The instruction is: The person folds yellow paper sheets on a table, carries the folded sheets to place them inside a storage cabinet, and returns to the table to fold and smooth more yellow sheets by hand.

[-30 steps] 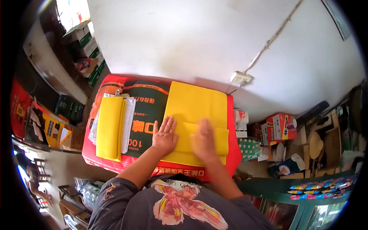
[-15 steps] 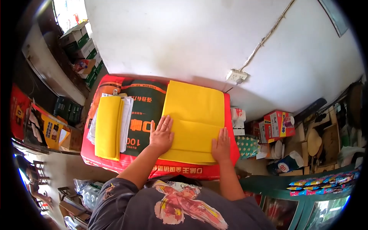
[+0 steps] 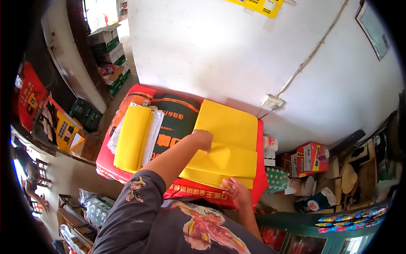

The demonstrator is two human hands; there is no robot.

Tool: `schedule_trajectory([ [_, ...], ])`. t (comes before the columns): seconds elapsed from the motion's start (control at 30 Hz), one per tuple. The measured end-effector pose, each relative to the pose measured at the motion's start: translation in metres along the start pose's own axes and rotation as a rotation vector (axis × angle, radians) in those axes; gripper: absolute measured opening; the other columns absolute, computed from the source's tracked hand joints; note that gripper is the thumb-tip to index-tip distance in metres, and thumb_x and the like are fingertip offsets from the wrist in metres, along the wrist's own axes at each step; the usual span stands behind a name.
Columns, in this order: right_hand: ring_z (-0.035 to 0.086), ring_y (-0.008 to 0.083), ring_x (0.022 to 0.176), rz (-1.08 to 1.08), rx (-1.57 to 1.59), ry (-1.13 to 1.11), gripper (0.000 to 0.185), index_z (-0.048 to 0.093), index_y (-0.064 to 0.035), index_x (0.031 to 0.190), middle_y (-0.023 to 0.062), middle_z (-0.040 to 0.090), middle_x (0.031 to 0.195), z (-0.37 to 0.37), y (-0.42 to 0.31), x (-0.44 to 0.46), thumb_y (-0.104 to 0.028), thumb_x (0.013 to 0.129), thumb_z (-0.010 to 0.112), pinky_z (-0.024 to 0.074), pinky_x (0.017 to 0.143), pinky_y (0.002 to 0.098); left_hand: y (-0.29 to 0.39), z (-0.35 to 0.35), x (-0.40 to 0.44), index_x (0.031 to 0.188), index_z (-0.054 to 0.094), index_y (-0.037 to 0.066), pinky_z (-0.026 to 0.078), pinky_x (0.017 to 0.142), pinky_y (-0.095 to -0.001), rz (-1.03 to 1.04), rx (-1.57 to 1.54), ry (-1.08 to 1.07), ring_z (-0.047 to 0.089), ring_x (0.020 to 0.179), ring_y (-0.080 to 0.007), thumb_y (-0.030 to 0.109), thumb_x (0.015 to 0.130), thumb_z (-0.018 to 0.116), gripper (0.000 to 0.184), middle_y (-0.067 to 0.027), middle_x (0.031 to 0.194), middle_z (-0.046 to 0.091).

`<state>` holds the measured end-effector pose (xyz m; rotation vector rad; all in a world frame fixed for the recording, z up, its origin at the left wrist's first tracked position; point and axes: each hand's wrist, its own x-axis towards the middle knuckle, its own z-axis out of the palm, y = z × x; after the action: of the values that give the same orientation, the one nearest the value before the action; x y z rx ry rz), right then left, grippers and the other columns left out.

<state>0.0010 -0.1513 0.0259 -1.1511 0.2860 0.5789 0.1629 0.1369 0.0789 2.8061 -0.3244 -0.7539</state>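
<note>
A folded yellow cloth-like sheet [image 3: 230,122] lies on a red-covered table [image 3: 173,192], its upper layer raised and creased near the middle. My left hand [image 3: 203,139] is closed at the left end of that crease, with its fingertips hidden by the hand itself. At the lower right edge of the sheet, my right hand [image 3: 237,194] is turned partly palm up, fingers bent and apart, touching or nearly touching the edge. Farther left lies a second folded yellow piece [image 3: 133,137] on white papers [image 3: 155,137], with a metal clip [image 3: 145,103] at the top.
A white wall [image 3: 211,51] stands behind the table, with a power socket [image 3: 272,100] on it. Boxes [image 3: 311,158] and other goods crowd the right side. Stacked cartons [image 3: 108,55] stand at the upper left, and wrapped bottles [image 3: 95,209] are at the lower left.
My left hand has gone from lying flat to closed, farther up the fold. My right hand has moved down to the lower edge and turned. The sheet's upper layer is now rumpled, and the view has shifted.
</note>
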Motion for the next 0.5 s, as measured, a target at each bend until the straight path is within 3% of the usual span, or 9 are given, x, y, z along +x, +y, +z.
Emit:
schedule_trajectory([
  [0.07, 0.068, 0.0314, 0.116, 0.056, 0.087, 0.018, 0.041, 0.054, -0.0027, 0.137, 0.0187, 0.061, 0.138, 0.0, 0.007, 0.0, -0.031, 0.108, 0.05, 0.0567, 0.09, 0.0423, 0.0, 0.012, 0.008, 0.117, 0.075, 0.01, 0.054, 0.095, -0.0455, -0.003, -0.013, -0.017, 0.069, 0.112, -0.0331, 0.03, 0.075, 0.083, 0.047, -0.0123, 0.115, 0.074],
  [0.17, 0.069, 0.0297, 0.112, 0.068, 0.206, 0.005, 0.043, 0.054, -0.0047, 0.138, 0.0185, 0.061, 0.138, 0.005, 0.015, 0.009, -0.034, 0.107, 0.051, 0.0567, 0.087, 0.0401, 0.007, 0.023, 0.001, 0.124, 0.071, 0.016, 0.054, 0.095, -0.0518, 0.0, 0.032, 0.005, 0.061, 0.122, -0.0353, 0.027, 0.079, 0.077, 0.047, -0.0141, 0.127, 0.064],
  [0.2, 0.069, 0.0275, 0.107, 0.051, 0.258, 0.015, 0.042, 0.055, -0.0058, 0.137, 0.0171, 0.063, 0.135, 0.003, 0.018, 0.015, -0.035, 0.107, 0.052, 0.0565, 0.086, 0.0397, 0.01, 0.023, -0.013, 0.111, 0.077, 0.007, 0.056, 0.096, -0.0452, 0.044, -0.021, 0.136, 0.068, 0.113, -0.0374, 0.021, 0.083, 0.068, 0.032, -0.0202, 0.118, 0.071],
  [0.23, 0.069, 0.0253, 0.102, 0.032, 0.31, 0.026, 0.041, 0.056, -0.0069, 0.136, 0.0156, 0.065, 0.131, 0.001, 0.02, 0.021, -0.036, 0.107, 0.053, 0.0562, 0.085, 0.0392, 0.01, 0.031, -0.016, 0.112, 0.076, 0.007, 0.055, 0.097, -0.0445, 0.023, -0.085, 0.168, 0.067, 0.115, -0.0379, 0.018, 0.084, 0.066, 0.032, -0.0199, 0.12, 0.07],
  [0.27, 0.067, 0.0208, 0.085, 0.037, 0.376, 0.067, 0.036, 0.059, -0.0085, 0.129, 0.0104, 0.07, 0.116, -0.001, 0.024, 0.028, -0.035, 0.105, 0.058, 0.0565, 0.076, 0.038, 0.013, 0.026, -0.025, 0.116, 0.075, 0.007, 0.054, 0.098, -0.0448, 0.01, -0.097, 0.106, 0.066, 0.117, -0.037, 0.018, 0.085, 0.066, 0.034, -0.0197, 0.125, 0.068],
  [0.37, 0.064, 0.0183, 0.074, 0.028, 0.22, 0.12, 0.028, 0.062, -0.0093, 0.121, 0.0065, 0.072, 0.105, 0.007, 0.017, 0.039, -0.031, 0.103, 0.063, 0.0562, 0.065, 0.0358, 0.014, 0.026, -0.045, 0.124, 0.07, 0.008, 0.054, 0.098, -0.0448, 0.015, -0.183, 0.017, 0.063, 0.121, -0.0355, 0.017, 0.088, 0.064, 0.038, -0.0168, 0.131, 0.065],
  [0.4, 0.066, 0.0184, 0.07, -0.064, 0.102, 0.183, 0.029, 0.063, -0.0083, 0.123, 0.0072, 0.071, 0.097, 0.031, 0.009, 0.036, -0.028, 0.101, 0.066, 0.0534, 0.059, 0.0358, 0.008, 0.038, -0.044, 0.127, 0.067, 0.007, 0.053, 0.098, -0.0456, 0.047, -0.22, 0.03, 0.063, 0.121, -0.0366, 0.019, 0.085, 0.07, 0.044, -0.0168, 0.129, 0.064],
  [0.5, 0.066, 0.0184, 0.07, -0.222, -0.134, 0.184, 0.029, 0.062, -0.0046, 0.123, 0.0082, 0.071, 0.099, 0.065, -0.009, 0.036, -0.018, 0.098, 0.068, 0.0524, 0.056, 0.0343, -0.015, 0.044, -0.075, 0.135, 0.059, 0.003, 0.05, 0.101, -0.0448, 0.138, -0.422, 0.158, 0.061, 0.122, -0.0351, 0.021, 0.082, 0.077, 0.06, -0.0163, 0.13, 0.064],
])
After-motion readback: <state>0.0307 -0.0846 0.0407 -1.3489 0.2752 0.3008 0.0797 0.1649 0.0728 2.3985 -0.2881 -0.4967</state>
